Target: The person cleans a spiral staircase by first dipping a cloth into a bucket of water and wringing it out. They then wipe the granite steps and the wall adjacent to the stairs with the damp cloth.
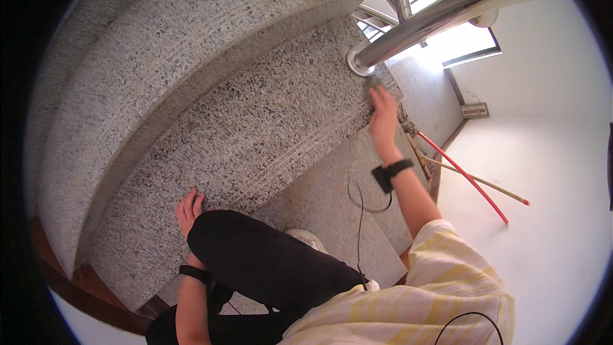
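Note:
My right hand (384,122) reaches to the far right end of a speckled granite stair tread (268,115). Under its fingers is a small grey cleaning cloth (371,85), pressed against the stone beside the round flange (358,61) of a steel railing post. Motion blur softens the hand and the cloth, so its exact kind is hard to tell. On the same tread, near its front edge, my left hand (187,211) rests flat with fingers apart and nothing in them. My bent knee in black trousers (268,254) partly hides that hand and wrist.
Another granite step (201,9) rises beyond the tread. The steel railing (445,14) slants across the upper right. A red-handled mop (462,177) and a wooden pole (479,182) lean by the white wall (536,163). A thin black cable (360,230) hangs beside my leg.

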{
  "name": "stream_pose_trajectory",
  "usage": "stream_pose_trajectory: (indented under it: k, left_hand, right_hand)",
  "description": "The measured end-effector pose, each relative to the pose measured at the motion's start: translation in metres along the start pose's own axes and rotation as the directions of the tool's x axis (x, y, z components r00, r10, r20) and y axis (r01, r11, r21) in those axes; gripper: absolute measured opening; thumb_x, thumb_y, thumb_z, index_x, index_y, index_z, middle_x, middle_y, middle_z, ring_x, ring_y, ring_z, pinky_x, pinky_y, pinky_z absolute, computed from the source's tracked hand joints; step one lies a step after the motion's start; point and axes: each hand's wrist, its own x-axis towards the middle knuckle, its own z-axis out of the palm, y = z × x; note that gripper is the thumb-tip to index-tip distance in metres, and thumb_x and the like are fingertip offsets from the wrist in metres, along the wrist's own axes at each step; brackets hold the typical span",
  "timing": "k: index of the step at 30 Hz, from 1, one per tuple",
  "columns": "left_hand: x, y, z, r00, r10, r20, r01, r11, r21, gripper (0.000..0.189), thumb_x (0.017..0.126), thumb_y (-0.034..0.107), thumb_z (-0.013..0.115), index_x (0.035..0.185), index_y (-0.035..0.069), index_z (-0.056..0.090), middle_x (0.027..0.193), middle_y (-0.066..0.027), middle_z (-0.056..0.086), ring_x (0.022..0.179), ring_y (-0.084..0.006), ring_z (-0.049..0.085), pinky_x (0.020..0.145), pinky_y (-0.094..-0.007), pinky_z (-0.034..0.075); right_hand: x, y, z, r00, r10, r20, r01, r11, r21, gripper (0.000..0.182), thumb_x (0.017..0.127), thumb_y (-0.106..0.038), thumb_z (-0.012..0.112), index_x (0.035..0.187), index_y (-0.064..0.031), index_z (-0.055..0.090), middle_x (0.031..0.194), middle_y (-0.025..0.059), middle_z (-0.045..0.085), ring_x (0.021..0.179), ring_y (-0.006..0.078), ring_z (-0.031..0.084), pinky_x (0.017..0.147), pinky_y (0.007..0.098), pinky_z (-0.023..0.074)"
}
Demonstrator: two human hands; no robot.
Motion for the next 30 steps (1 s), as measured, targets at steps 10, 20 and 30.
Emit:
stream_pose_trajectory:
  k: [10, 20, 30]
  left_hand:
    - [0.008, 0.012, -0.009, 0.999, -0.037, 0.032, 0.038, 0.999, -0.015, 0.04, 0.089, 0.029, 0.057, 0.123, 0.009, 0.049, 0.135, -0.0092, 0.044, 0.123, -0.0303, 0.04, 0.105, -0.0458, 0.032]
    - [0.012, 0.016, -0.011, 0.998, -0.061, 0.017, 0.062, 0.997, -0.035, 0.039, 0.087, 0.025, 0.057, 0.122, 0.009, 0.049, 0.132, -0.0085, 0.047, 0.121, -0.0306, 0.042, 0.104, -0.0463, 0.033]
    - [0.01, 0.014, -0.009, 0.999, -0.05, 0.021, 0.051, 0.998, -0.028, 0.039, 0.088, 0.028, 0.057, 0.122, 0.009, 0.049, 0.132, -0.0089, 0.046, 0.12, -0.0317, 0.043, 0.104, -0.0483, 0.033]
  right_hand:
    - [0.056, -0.067, 0.018, 0.964, -0.239, 0.116, 0.23, 0.97, 0.082, 0.055, 0.072, 0.006, 0.053, 0.124, -0.0106, 0.055, 0.13, 0.009, 0.052, 0.117, 0.0318, 0.048, 0.1, 0.0423, 0.0396]
    - [-0.003, 0.08, -0.069, 0.925, 0.37, 0.087, -0.35, 0.918, -0.186, 0.048, 0.078, 0.005, 0.047, 0.119, -0.0145, 0.062, 0.116, 0.0164, 0.058, 0.11, 0.0341, 0.052, 0.093, 0.0413, 0.043]
    - [0.103, -0.066, 0.043, 0.987, -0.134, 0.092, 0.162, 0.853, -0.497, 0.035, 0.078, -0.008, 0.054, 0.113, -0.01, 0.059, 0.119, 0.0135, 0.055, 0.099, 0.03, 0.053, 0.081, 0.0381, 0.0478]
